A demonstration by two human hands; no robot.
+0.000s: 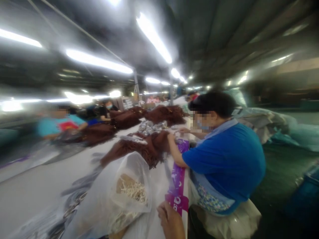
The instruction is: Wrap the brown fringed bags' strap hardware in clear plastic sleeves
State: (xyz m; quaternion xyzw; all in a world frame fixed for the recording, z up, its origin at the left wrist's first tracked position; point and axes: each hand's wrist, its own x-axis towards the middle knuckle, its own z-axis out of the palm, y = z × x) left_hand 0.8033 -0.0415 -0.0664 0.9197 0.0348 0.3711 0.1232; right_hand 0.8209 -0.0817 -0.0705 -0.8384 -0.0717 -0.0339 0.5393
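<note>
My right hand [170, 219] rests low at the table's near right edge, fingers curled closed; whether anything is inside them is hidden. Just beyond its knuckles lies a purple printed strip [178, 177] with white marks, running along the table edge. Left of the hand stands a clear plastic bag [99, 202] holding a bundle of pale thin strings [136, 192] and a brown piece. My left hand does not show; a tan patch under the bag is too blurred to name.
A co-worker in a blue shirt [224, 159] sits close on the right, hands at brown fringed fabric [152, 146]. More brown piles [164, 114] lie farther along the white table [40, 196]. Another person in light blue [74, 121] works across it. Dark straps [74, 202] lie left of the bag.
</note>
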